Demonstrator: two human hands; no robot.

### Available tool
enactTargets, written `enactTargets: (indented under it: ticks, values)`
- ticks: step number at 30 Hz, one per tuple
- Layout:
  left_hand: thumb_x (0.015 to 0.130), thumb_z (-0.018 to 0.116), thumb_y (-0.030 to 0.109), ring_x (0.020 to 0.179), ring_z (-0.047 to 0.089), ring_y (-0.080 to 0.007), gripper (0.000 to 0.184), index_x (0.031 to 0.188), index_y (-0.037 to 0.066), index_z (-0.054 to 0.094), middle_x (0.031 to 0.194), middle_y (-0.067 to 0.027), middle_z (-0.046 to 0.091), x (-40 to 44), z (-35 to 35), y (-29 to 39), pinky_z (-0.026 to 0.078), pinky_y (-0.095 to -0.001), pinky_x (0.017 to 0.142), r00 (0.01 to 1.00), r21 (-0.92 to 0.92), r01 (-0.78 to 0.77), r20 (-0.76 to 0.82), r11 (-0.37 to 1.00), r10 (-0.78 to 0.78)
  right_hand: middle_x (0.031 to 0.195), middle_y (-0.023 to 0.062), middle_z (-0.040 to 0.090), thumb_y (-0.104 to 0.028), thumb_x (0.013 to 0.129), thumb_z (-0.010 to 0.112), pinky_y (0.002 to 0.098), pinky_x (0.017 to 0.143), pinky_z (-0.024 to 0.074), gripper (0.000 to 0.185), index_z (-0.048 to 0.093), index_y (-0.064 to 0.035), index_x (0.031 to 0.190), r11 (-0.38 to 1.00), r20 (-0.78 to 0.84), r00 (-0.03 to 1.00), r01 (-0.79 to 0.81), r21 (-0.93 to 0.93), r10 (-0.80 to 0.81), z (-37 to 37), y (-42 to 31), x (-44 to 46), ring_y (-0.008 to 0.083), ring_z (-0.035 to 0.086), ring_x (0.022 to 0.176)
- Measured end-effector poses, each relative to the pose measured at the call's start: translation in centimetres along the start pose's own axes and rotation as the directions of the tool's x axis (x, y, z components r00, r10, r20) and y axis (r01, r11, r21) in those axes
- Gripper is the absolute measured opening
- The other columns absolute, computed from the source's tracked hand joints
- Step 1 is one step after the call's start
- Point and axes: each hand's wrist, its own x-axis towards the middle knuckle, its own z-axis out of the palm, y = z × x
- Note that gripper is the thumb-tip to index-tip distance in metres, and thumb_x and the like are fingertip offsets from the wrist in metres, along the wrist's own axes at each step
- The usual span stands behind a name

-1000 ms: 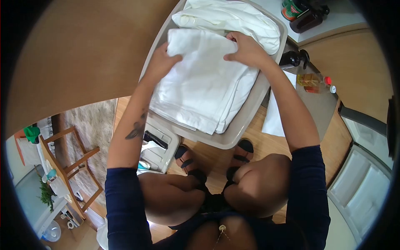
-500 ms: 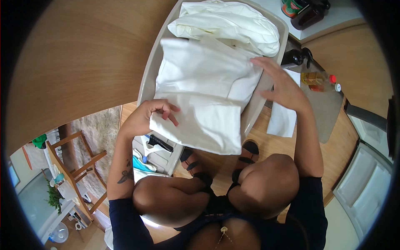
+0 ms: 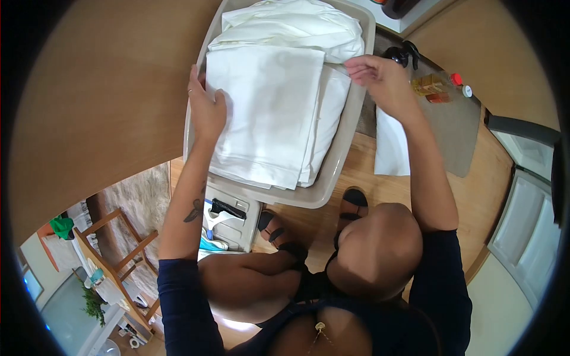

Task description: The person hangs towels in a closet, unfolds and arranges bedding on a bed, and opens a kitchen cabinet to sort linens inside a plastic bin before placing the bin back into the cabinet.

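Observation:
A folded white cloth [image 3: 264, 113] lies flat in a beige plastic tub [image 3: 323, 197]. More white fabric [image 3: 291, 26] is bunched at the tub's far end, and another white layer [image 3: 332, 107] shows under the fold's right side. My left hand [image 3: 206, 113] rests at the left edge of the folded cloth beside the tub wall, thumb apart from the fingers; the fingertips are partly hidden. At the tub's right side, the fingers of my right hand [image 3: 377, 80] are bent together at the corner of the lower white layer and seem to pinch it.
Wooden panels stand left and upper right. Right of the tub are a white sheet [image 3: 392, 142], a grey mat [image 3: 454, 136], a black spray bottle [image 3: 398, 56] and bottles with red [image 3: 455, 79] and white caps. Below the tub, a grey lid-like tray [image 3: 243, 234] holds a black-and-white tool.
The near part of the cloth, raised before, is now folded over toward the far end. My left hand moved up along the left edge; my right hand closed near the right corner.

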Motion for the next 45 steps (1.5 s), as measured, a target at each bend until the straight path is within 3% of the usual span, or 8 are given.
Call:
enactTargets:
  ticks: [9, 11, 14, 16, 23, 25, 32, 45]
  values:
    - [0.079, 0.060, 0.026, 0.126, 0.022, -0.0380, 0.070, 0.133, -0.001, 0.024, 0.137, -0.0252, 0.022, -6.2, 6.4, 7.7, 0.021, -0.0417, 0.103, 0.945, 0.140, -0.146, 0.314, 0.979, 0.095, 0.110, 0.0264, 0.050, -0.009, 0.070, 0.055, 0.0365, 0.084, 0.0433, 0.065, 0.029, 0.0031, 0.128, 0.954, -0.105, 0.948, -0.300, 0.024, 0.301, 12.4, -0.4, -1.1, 0.0334, 0.055, 0.095]
    - [0.081, 0.058, 0.028, 0.127, 0.021, -0.0373, 0.069, 0.133, -0.001, 0.025, 0.137, -0.0255, 0.022, -5.6, 6.6, 8.0, 0.021, -0.0416, 0.103, 0.949, 0.129, -0.139, 0.300, 0.982, 0.095, 0.102, 0.0241, 0.054, -0.010, 0.070, 0.056, 0.0341, 0.079, 0.0446, 0.055, 0.038, 0.0036, 0.120, 0.482, 0.090, 0.740, -0.519, 0.706, 0.666, 11.8, -1.5, -0.3, 0.0303, 0.056, 0.089]
    - [0.079, 0.061, 0.034, 0.113, 0.041, -0.0339, 0.071, 0.127, -0.006, 0.029, 0.124, -0.0278, 0.038, -3.8, 6.1, 7.9, 0.033, -0.0390, 0.095, 0.953, -0.086, 0.123, 0.288, 0.989, -0.094, 0.106, 0.0152, 0.053, 0.000, 0.073, 0.047, 0.0297, 0.082, 0.0413, 0.055, 0.034, 0.0033, 0.127, 0.438, 0.302, 0.857, -0.480, 0.760, 0.416, 12.2, -2.8, -0.6, 0.0183, 0.052, 0.092]
    - [0.075, 0.066, 0.034, 0.089, 0.054, -0.0241, 0.064, 0.116, -0.006, 0.038, 0.109, -0.0187, 0.048, -1.9, 3.1, 10.5, 0.047, -0.0307, 0.074, 0.775, -0.379, 0.579, 0.531, 0.722, -0.343, 0.105, 0.0142, 0.053, 0.004, 0.075, 0.043, 0.0282, 0.081, 0.0417, 0.051, 0.037, 0.0024, 0.125, 0.683, 0.342, 0.931, -0.333, 0.650, 0.129, 12.2, -5.3, -1.8, 0.0177, 0.052, 0.092]
    - [0.079, 0.062, 0.014, 0.070, 0.056, -0.0144, 0.036, 0.106, -0.006, 0.053, 0.086, -0.0095, 0.061, -0.1, -2.9, 3.4, 0.044, -0.0272, 0.059, 0.919, -0.171, 0.300, 0.315, 0.938, -0.236, 0.088, 0.0131, 0.056, 0.008, 0.061, 0.046, 0.0320, 0.076, 0.0429, 0.036, 0.064, -0.0054, 0.089, 0.892, 0.238, 0.921, 0.193, 0.409, -0.309, 11.8, -4.4, -1.2, 0.0278, 0.053, 0.087]
    - [0.080, 0.061, 0.013, 0.080, 0.055, -0.0154, 0.035, 0.108, -0.005, 0.052, 0.094, -0.0099, 0.060, -0.2, -5.5, 4.2, 0.044, -0.0282, 0.068, 0.922, -0.207, 0.341, 0.262, 0.917, -0.284, 0.081, 0.0168, 0.056, 0.004, 0.063, 0.050, 0.0375, 0.075, 0.0431, 0.016, 0.061, -0.0013, 0.074, 0.972, 0.223, 0.957, 0.214, -0.097, -0.188, 9.4, -2.2, -0.5, 0.0317, 0.053, 0.082]
    - [0.080, 0.060, 0.009, 0.091, 0.056, -0.0177, 0.035, 0.109, -0.007, 0.051, 0.106, -0.0124, 0.057, 1.3, -17.7, 4.6, 0.046, -0.0284, 0.077, 0.932, -0.384, 0.359, 0.091, 0.851, -0.352, 0.114, 0.0210, 0.051, -0.011, 0.075, 0.052, 0.0469, 0.082, 0.0390, 0.028, 0.061, 0.0002, 0.099, 0.352, 0.421, 0.907, 0.391, -0.850, 0.008, 8.5, -0.8, -3.4, 0.0359, 0.051, 0.100]
    - [0.076, 0.060, 0.002, 0.101, 0.052, -0.0171, 0.038, 0.111, -0.011, 0.049, 0.111, -0.0126, 0.055, -6.5, -28.2, 6.1, 0.038, -0.0267, 0.089, 0.846, -0.513, 0.171, -0.362, 0.841, -0.392, 0.127, 0.0124, 0.043, -0.011, 0.062, 0.066, 0.0448, 0.094, 0.0361, 0.064, 0.046, -0.0048, 0.122, 0.355, 0.829, 0.513, 0.835, -0.420, -0.225, 10.0, -1.9, -0.1, 0.0286, 0.042, 0.116]
